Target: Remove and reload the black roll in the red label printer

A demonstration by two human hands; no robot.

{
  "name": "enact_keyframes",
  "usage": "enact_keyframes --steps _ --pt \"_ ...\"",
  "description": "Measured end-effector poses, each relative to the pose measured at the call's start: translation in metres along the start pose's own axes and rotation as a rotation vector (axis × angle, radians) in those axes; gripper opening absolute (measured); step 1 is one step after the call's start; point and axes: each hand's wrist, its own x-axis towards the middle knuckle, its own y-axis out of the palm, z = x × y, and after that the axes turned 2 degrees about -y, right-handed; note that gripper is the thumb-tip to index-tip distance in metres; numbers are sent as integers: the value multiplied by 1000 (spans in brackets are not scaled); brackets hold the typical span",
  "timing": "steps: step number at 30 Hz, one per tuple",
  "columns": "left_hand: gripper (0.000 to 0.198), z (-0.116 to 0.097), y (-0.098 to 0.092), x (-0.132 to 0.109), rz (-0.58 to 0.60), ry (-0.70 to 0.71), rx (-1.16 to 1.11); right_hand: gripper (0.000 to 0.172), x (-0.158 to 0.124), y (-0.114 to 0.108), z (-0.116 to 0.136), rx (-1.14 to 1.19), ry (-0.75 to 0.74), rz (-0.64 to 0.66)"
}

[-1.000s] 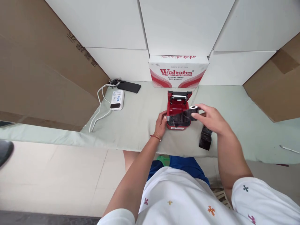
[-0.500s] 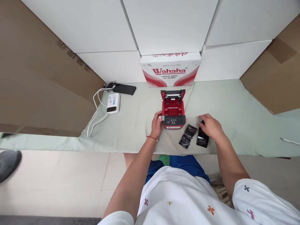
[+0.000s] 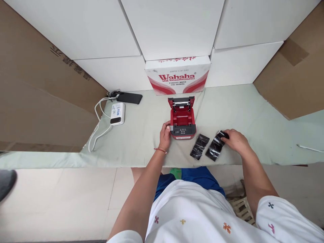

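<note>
A small red and black device (image 3: 182, 131) stands on the cloth-covered table with its lid raised, and its red inner compartment shows. At its left side my left hand (image 3: 165, 136) grips the edge, fingers closed against the casing. Right of the device lies a strip of glossy black pieces (image 3: 199, 146), tilted on the cloth. Beside it is a second glossy black strip (image 3: 215, 147), slanting up to the right. My right hand (image 3: 235, 140) pinches the upper end of this second strip.
Behind the device a white and red Wahaha box (image 3: 177, 77) leans on white boxes. A black phone (image 3: 130, 98), a white power bank (image 3: 117, 114) and white cables (image 3: 97, 116) lie at the left. Large cardboard boxes flank both sides; a cable end (image 3: 310, 147) lies at far right.
The second black strip has turned, its upper end swinging right with my right hand. My left hand stays at the device. The whole view has shifted slightly.
</note>
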Motion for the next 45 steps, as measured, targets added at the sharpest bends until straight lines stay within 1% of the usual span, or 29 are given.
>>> enact_keyframes --steps 2,4,5,6,8,10,11,13,14,16,18,21,25,28,32,35,37,39,41,43,44,45 --pt "62 -1 0 0 -2 -1 3 44 -6 -19 -2 203 -179 128" --pt "61 -1 1 1 0 -1 1 58 -13 -44 0 385 -306 227" --pt "61 -1 1 1 0 0 -4 65 -16 -58 3 444 -344 247" --pt "61 0 1 1 -1 1 -11 69 -17 -70 8 486 -377 248" --pt "60 1 1 1 -1 1 -20 70 -13 -90 25 548 -453 223" --pt "59 2 0 1 0 0 -17 65 -1 -97 51 592 -536 193" --pt "59 2 0 1 1 -1 -17 61 8 -95 67 602 -568 170" --pt "58 1 0 1 0 -3 -23 49 24 -84 101 567 -600 119" --pt "58 1 1 0 -2 -4 -24 43 31 -75 118 507 -602 73" --pt "58 0 1 0 -7 -13 -25 41 42 -58 149 303 -597 -34" --pt "58 -1 1 0 -5 -19 -29 41 46 -45 173 84 -555 -101" --pt "58 -2 2 1 4 -10 -40 39 49 -33 193 -124 -481 -126" --pt "59 -4 2 0 7 -8 -35 37 55 -26 199 -209 -457 -94" --pt "59 -4 2 0 12 -11 -39 37 58 -26 197 -183 -482 -77" --pt "56 -3 1 -1 16 -9 -50 37 53 -28 185 -41 -593 -99" --pt "53 -2 1 1 12 -13 -59 34 43 -26 171 24 -697 -62" --pt "52 -1 1 1 10 -12 -57 35 36 -23 162 113 -778 -58" --pt "52 1 1 2 10 -8 -53 34 30 -24 157 227 -854 -126" --pt "53 1 0 2 13 -5 -50 34 26 -30 155 308 -887 -292" --pt "53 -2 1 2 14 -8 -36 37 28 -40 158 323 -854 -504" --pt "53 -4 1 1 12 -12 -26 40 32 -45 160 303 -826 -589" --pt "54 -6 1 1 10 -16 -15 42 37 -50 162 271 -802 -648"
